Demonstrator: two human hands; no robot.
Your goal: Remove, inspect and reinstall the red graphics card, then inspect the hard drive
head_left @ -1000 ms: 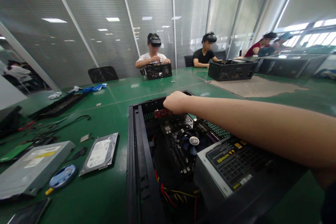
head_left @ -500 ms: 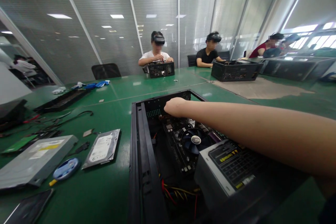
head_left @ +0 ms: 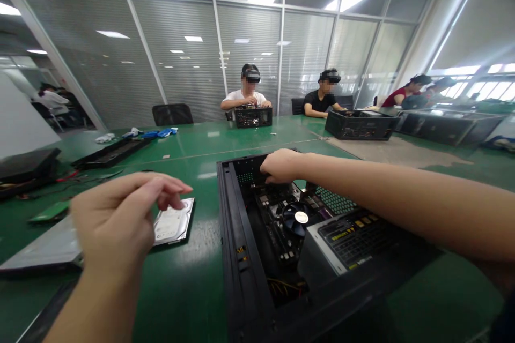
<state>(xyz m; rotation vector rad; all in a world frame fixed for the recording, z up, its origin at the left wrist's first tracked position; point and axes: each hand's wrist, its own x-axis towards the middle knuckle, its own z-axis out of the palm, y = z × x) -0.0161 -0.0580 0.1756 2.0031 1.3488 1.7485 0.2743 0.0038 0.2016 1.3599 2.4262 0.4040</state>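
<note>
My left hand is raised over the left part of the table, fingers loosely bent, nothing visible in them. It covers part of a hard drive lying on the table behind it. My right hand reaches across to the far inner end of a black computer case. Its fingers are curled down, and whatever they grip is hidden. Below that hand sits a motherboard with a round cooling fan. A power supply with a yellow-marked label lies in the near right of the case.
On the left are a silver optical drive, a green circuit board and a black panel. Blue-and-white gloves lie farther back. Across the green table, co-workers sit at other computer cases.
My left hand has come into view from the lower left. The right hand stays at the case's far end, its fingers now showing more. The view has tilted up slightly.
</note>
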